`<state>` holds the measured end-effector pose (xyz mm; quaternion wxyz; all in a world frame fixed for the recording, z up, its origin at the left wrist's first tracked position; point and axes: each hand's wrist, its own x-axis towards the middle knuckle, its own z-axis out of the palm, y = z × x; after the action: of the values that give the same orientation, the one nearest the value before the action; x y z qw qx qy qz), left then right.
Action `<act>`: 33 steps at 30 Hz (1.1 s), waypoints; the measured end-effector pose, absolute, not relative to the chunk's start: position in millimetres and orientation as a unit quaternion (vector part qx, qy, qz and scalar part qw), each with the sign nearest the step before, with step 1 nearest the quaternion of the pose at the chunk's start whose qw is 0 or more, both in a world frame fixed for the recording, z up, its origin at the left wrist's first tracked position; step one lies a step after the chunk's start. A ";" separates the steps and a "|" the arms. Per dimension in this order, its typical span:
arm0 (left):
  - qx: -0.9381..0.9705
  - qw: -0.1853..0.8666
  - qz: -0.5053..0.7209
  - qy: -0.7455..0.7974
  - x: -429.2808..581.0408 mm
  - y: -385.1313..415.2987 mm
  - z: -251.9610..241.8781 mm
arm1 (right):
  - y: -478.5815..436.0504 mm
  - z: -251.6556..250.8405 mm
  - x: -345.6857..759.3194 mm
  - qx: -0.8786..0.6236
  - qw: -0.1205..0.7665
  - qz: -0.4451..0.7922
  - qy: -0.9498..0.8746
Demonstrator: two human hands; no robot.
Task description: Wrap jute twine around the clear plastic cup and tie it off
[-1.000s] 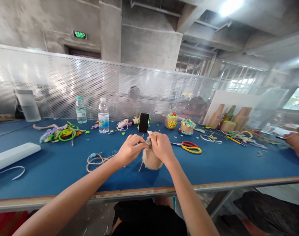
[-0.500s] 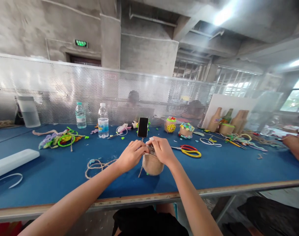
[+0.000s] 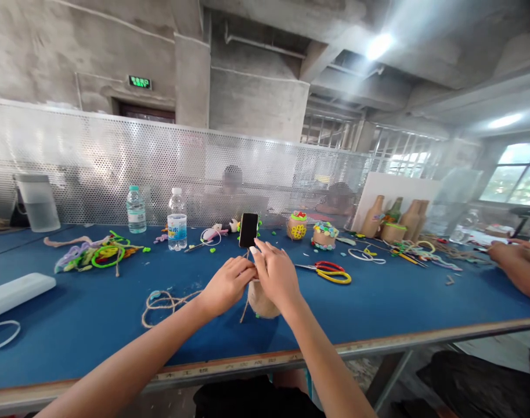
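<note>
A small jar wrapped in tan twine stands upright near the front edge of the blue table, its top covered by both hands. My left hand is at the jar's left upper side, fingers curled together against the rim. Over the top and right side lies my right hand, its fingers stretched forward and somewhat apart. A loose end of twine hangs down the jar's left side. More twine lies in loops left of the jar. What sits under my fingertips is hidden.
Beyond my hands stands a phone. Scissors with red and yellow handles lie to the right. Two decorated jars, water bottles, colourful cords and wrapped bottles line the back. Another person's hand is far right.
My right hand has shifted forward over the jar's top, and its fingers have straightened. The left hand stays at the rim. The view has shifted slightly.
</note>
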<state>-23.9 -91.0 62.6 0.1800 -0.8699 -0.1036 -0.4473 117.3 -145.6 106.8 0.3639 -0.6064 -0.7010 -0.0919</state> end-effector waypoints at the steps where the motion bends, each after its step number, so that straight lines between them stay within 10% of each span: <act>1: -0.871 0.180 -0.445 -0.109 -24.1 -90.5 62.8 | -145.0 103.9 113.8 -0.614 0.368 -0.108 -0.690; 17: -0.885 0.016 -0.458 -0.080 -16.2 -98.5 71.1 | -138.2 99.6 147.0 -0.563 0.389 -0.017 -0.729; 33: -0.853 0.295 -0.431 -0.001 -23.5 -100.9 75.2 | -145.1 104.6 156.1 -0.523 0.373 -0.006 -0.767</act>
<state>-23.5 -100.9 75.2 0.2945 -0.8532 -0.0014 -0.4306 156.1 -145.1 104.6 0.3726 -0.5229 -0.7666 -0.0060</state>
